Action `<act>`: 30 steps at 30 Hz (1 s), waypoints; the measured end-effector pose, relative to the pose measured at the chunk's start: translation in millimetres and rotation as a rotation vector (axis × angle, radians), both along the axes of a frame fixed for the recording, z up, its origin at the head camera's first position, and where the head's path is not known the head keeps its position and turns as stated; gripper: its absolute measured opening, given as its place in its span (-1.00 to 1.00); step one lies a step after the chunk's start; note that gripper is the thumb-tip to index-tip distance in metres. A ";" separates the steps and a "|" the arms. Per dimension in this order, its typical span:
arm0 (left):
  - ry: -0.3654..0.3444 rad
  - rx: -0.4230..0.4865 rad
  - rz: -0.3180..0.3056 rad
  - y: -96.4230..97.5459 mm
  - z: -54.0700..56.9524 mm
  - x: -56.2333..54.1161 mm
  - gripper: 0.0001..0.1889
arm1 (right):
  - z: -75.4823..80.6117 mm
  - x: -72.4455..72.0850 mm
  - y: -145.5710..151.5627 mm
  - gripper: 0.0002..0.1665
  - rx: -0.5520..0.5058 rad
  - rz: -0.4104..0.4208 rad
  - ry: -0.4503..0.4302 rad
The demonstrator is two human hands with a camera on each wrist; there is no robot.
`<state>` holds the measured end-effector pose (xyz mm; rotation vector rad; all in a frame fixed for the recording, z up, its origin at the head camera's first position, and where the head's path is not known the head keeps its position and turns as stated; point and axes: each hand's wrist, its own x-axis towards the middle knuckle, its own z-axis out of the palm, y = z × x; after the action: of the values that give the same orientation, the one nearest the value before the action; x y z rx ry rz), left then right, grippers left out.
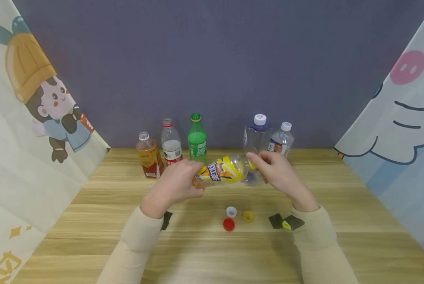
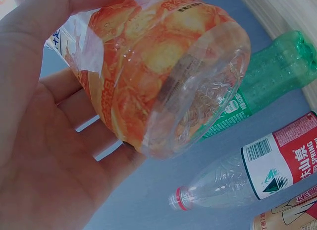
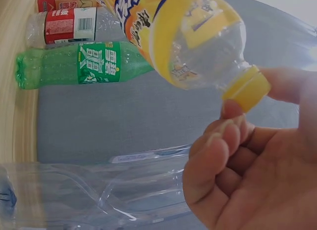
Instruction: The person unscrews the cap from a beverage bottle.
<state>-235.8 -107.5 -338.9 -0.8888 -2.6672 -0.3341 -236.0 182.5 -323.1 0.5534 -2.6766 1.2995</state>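
Observation:
Lying sideways in the air above the table is a clear plastic drink bottle (image 1: 220,169) with a yellow and orange label. My left hand (image 1: 176,179) grips it around the base end, thumb on one side and fingers beneath, as the left wrist view shows. At the other end, my right hand (image 1: 277,171) pinches the bottle's yellow cap (image 3: 250,88) between thumb and fingertips. The cap sits on the neck. Inside, the bottle looks clear, with no drink visible.
Behind stand an orange-red labelled bottle (image 1: 149,157), a red-and-white labelled bottle (image 1: 172,146), a green bottle (image 1: 197,138) and two white-capped bottles, one large (image 1: 256,138), one smaller (image 1: 283,138). Loose white (image 1: 231,212), red (image 1: 228,224) and yellow (image 1: 248,216) caps lie in front.

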 end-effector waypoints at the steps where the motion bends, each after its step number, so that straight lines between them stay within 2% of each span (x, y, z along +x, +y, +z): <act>1: 0.000 0.000 0.000 0.0 0.0 -0.1 -0.54 | -0.1 0.1 0.5 -0.43 0.001 0.008 0.006; 10: 0.002 0.006 0.003 -0.3 -0.2 -0.2 -0.55 | 1.7 1.3 0.9 -0.58 0.023 0.044 0.072; 19: -0.017 0.017 0.007 -0.5 -0.1 -0.9 -0.53 | 3.1 3.3 -1.1 -0.62 0.042 0.013 0.103; 26: -0.018 0.021 -0.014 -2.1 -1.2 -1.6 -0.54 | 1.8 2.2 -3.9 -0.26 -0.034 -0.121 0.036; 30: -0.003 0.012 -0.022 -1.3 -1.3 -1.5 -0.54 | 2.6 2.6 -5.3 -0.10 -0.038 -0.191 -0.014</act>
<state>-237.2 -108.8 -340.2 -0.9154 -2.6567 -0.3561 -233.4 177.3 -320.5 0.2769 -2.6334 1.3012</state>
